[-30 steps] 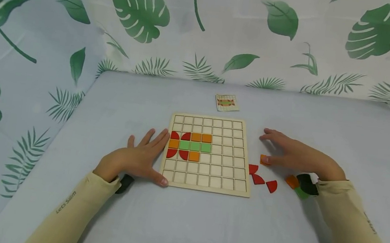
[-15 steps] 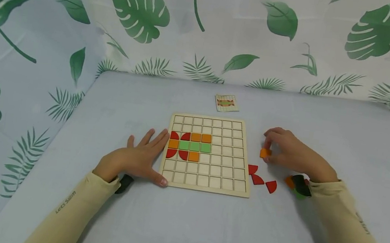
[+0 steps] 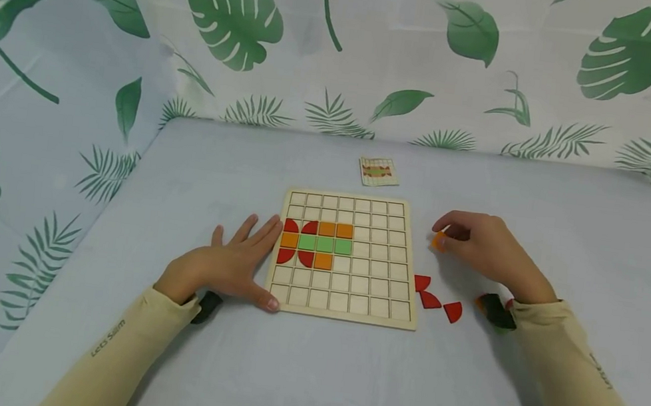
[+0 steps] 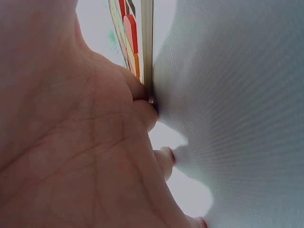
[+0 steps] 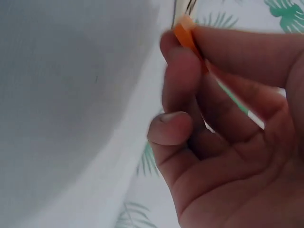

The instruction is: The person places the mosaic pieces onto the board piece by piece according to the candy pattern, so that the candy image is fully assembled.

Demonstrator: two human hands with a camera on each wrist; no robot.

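Observation:
A wooden grid board (image 3: 373, 285) lies on the table, with red quarter-round, orange square and green square tiles set in its left and middle cells. My left hand (image 3: 234, 261) rests spread at the board's left side, fingers and thumb touching its edge. Between thumb and fingertips, my right hand (image 3: 486, 245) pinches an orange square tile (image 3: 438, 241), lifted to the right of the board. The right wrist view shows this orange tile (image 5: 187, 38) edge-on in the pinch. In the left wrist view the palm (image 4: 80, 137) faces the board's edge (image 4: 147, 42).
Red quarter-round tiles (image 3: 453, 311) lie off the board's lower right. Orange and green tiles (image 3: 479, 303) sit partly hidden under the right wrist's black camera (image 3: 498, 313). A small pattern card (image 3: 379, 172) lies behind the board. A leaf-print cloth (image 3: 341, 64) hangs at the back.
My right hand has closed its fingers on the orange tile, picked it up from the table and moved it slightly away from me. The left hand stays in place.

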